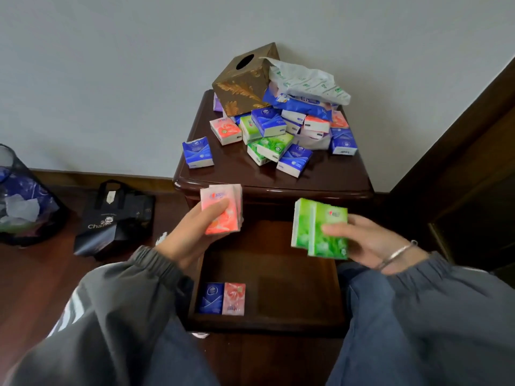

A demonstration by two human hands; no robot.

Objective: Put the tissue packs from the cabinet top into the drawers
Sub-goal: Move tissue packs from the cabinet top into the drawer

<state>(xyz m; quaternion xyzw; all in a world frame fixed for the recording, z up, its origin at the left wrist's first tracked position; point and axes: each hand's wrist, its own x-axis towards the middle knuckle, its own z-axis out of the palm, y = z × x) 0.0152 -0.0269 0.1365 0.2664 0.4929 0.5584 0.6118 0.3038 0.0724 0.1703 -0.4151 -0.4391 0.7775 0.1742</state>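
My left hand (pixel 192 235) grips pink tissue packs (pixel 223 201) just in front of the cabinet's front edge. My right hand (pixel 362 240) holds two green tissue packs (pixel 320 227) above the open drawer (pixel 292 288). A blue pack (pixel 211 298) and a pink pack (pixel 234 298) lie side by side in the drawer's near left corner. On the dark wooden cabinet top (pixel 237 171) sits a heap of several blue, green and pink packs (pixel 278 135). One blue pack (pixel 198 152) stands apart at the left.
A gold-patterned tissue box (pixel 245 82) and a torn white plastic wrapper (pixel 306 79) sit at the back of the cabinet top. A black paper bag (pixel 114 218) and a mesh waste bin (pixel 22 201) stand on the floor at left. Dark wooden furniture (pixel 473 162) rises at right.
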